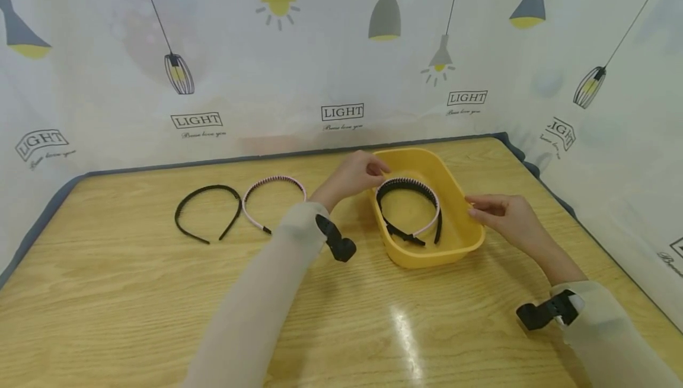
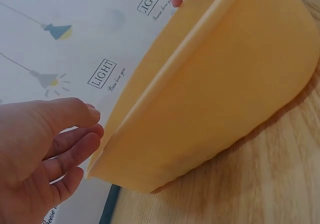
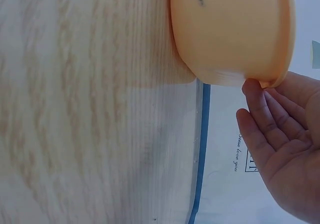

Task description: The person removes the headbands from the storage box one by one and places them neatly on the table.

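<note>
Yellow basin (image 1: 460, 222), rounded corners, smooth sides, headbands (image 1: 408, 184) inside

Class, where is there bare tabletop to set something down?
Bare wood: left of the left sleeve, nearer than the black headband; and between it and the right sleeve, nearer than the yellow basin. Crowded: inside the basin, where headbands overlap, and at its rim, by the left hand and right hand.
</note>
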`<state>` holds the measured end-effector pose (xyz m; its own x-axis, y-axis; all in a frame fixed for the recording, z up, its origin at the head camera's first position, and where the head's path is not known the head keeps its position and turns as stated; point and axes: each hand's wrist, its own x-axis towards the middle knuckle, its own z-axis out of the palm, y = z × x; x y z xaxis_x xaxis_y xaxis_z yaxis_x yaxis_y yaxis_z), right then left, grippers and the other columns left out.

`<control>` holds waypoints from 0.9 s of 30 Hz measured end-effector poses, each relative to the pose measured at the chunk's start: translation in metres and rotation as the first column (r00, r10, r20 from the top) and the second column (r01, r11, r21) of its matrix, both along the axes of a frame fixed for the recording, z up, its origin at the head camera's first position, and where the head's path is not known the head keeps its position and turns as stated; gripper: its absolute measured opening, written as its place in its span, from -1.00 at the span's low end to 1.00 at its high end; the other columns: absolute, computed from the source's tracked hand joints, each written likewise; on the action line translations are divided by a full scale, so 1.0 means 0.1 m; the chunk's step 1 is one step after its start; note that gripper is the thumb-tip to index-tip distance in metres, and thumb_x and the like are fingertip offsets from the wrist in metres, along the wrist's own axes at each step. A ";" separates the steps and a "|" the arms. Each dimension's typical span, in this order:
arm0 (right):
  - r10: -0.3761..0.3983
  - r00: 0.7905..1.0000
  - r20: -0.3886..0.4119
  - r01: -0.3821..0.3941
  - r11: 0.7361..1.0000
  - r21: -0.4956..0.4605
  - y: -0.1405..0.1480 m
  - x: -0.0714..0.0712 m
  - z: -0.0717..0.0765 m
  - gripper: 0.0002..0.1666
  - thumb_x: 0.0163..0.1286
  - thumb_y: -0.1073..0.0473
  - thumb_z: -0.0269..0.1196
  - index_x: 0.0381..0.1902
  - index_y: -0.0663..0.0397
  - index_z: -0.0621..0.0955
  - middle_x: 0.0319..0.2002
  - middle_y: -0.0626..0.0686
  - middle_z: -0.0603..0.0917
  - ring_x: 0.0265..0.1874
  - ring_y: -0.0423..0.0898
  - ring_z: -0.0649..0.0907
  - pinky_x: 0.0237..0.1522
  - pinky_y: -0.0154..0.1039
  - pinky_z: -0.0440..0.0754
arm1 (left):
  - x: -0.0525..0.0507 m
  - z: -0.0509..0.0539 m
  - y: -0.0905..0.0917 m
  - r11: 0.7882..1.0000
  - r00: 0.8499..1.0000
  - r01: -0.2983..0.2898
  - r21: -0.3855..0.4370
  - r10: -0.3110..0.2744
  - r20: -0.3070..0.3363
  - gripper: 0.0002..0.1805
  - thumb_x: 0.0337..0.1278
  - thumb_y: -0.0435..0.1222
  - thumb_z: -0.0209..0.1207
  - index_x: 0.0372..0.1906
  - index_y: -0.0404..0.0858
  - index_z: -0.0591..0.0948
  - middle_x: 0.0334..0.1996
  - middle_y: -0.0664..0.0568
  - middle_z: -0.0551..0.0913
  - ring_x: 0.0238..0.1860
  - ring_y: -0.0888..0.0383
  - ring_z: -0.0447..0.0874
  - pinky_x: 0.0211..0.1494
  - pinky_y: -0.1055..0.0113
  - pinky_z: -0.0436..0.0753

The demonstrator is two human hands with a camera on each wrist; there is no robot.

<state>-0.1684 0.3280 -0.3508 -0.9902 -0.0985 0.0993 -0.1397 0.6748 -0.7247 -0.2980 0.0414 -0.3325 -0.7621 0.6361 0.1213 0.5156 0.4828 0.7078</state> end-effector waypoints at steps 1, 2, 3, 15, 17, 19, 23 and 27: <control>-0.001 1.000 0.000 0.001 1.000 0.003 0.00 0.00 0.00 -0.50 0.30 0.08 0.20 0.08 0.33 0.52 -0.06 0.30 0.59 -0.33 -0.47 0.55 -0.31 -0.48 0.55 | -0.01 0.00 0.01 1.000 1.000 -0.003 -0.002 0.003 0.001 -0.75 0.11 -0.39 0.17 -0.08 -0.32 0.64 -0.22 -0.05 0.64 -0.20 0.15 0.59 -0.19 0.42 0.55; -0.003 1.000 0.001 0.003 1.000 0.004 0.00 0.00 0.00 -0.50 0.30 0.08 0.20 0.08 0.33 0.52 -0.06 0.29 0.59 -0.33 -0.46 0.55 -0.31 -0.48 0.55 | -0.02 -0.01 0.02 1.000 1.000 -0.007 -0.007 0.007 -0.003 -0.75 0.11 -0.38 0.18 -0.08 -0.31 0.64 -0.22 -0.05 0.65 -0.20 0.15 0.59 -0.19 0.42 0.55; -0.004 1.000 0.003 0.004 1.000 0.005 0.00 0.00 0.01 -0.50 0.30 0.08 0.20 0.08 0.33 0.52 -0.06 0.29 0.59 -0.33 -0.46 0.55 -0.32 -0.48 0.55 | -0.03 -0.01 0.03 1.000 1.000 -0.010 -0.010 0.010 -0.003 -0.75 0.10 -0.38 0.18 -0.09 -0.30 0.64 -0.22 -0.05 0.65 -0.20 0.15 0.59 -0.19 0.43 0.55; 0.006 1.000 0.001 -0.006 1.000 0.015 0.00 -0.01 -0.01 -0.51 0.30 0.08 0.20 0.08 0.31 0.53 -0.06 0.28 0.59 -0.32 -0.46 0.56 -0.31 -0.47 0.56 | -0.09 -0.07 0.09 0.999 1.000 -0.027 -0.028 0.027 0.011 -0.74 0.13 -0.37 0.16 -0.06 -0.29 0.63 -0.15 -0.05 0.63 -0.16 0.15 0.57 -0.17 0.40 0.55; 0.003 1.000 0.005 -0.004 1.000 0.017 0.00 -0.01 -0.01 -0.50 0.30 0.07 0.19 0.08 0.31 0.52 -0.05 0.28 0.59 -0.31 -0.46 0.55 -0.30 -0.48 0.55 | -0.09 -0.06 0.11 0.999 1.000 -0.029 -0.034 0.030 0.010 -0.74 0.13 -0.38 0.15 -0.05 -0.29 0.63 -0.15 -0.04 0.63 -0.15 0.15 0.57 -0.15 0.41 0.55; 0.002 1.000 0.006 -0.002 1.000 0.017 0.01 0.00 0.00 -0.49 0.30 0.06 0.20 0.09 0.30 0.52 -0.05 0.27 0.59 -0.31 -0.47 0.55 -0.30 -0.48 0.55 | -0.10 -0.05 0.12 0.999 1.000 -0.027 -0.041 0.028 0.009 -0.74 0.13 -0.38 0.15 -0.05 -0.30 0.62 -0.15 -0.04 0.63 -0.14 0.15 0.57 -0.14 0.40 0.54; 0.002 1.000 0.006 -0.002 1.000 0.017 0.01 0.00 0.00 -0.50 0.30 0.07 0.20 0.09 0.30 0.52 -0.04 0.28 0.59 -0.31 -0.47 0.55 -0.30 -0.48 0.55 | -0.11 -0.04 0.16 0.998 1.000 -0.020 -0.054 0.021 0.015 -0.72 0.13 -0.40 0.15 -0.03 -0.32 0.61 -0.14 -0.06 0.63 -0.15 0.14 0.58 -0.14 0.39 0.55; 0.001 1.000 0.006 -0.001 1.000 0.018 0.01 0.00 0.01 -0.50 0.30 0.07 0.19 0.09 0.30 0.52 -0.05 0.28 0.59 -0.31 -0.47 0.55 -0.30 -0.48 0.55 | -0.13 -0.01 0.21 0.998 1.000 -0.016 -0.066 0.016 0.000 -0.72 0.12 -0.41 0.14 -0.04 -0.32 0.62 -0.17 -0.07 0.64 -0.18 0.13 0.59 -0.16 0.40 0.55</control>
<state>-0.1682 0.3287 -0.3502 -0.9907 -0.1012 0.0912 -0.1359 0.6873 -0.7136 -0.3113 0.0622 -0.3339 -0.7721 0.6305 0.0789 0.5071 0.5366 0.6744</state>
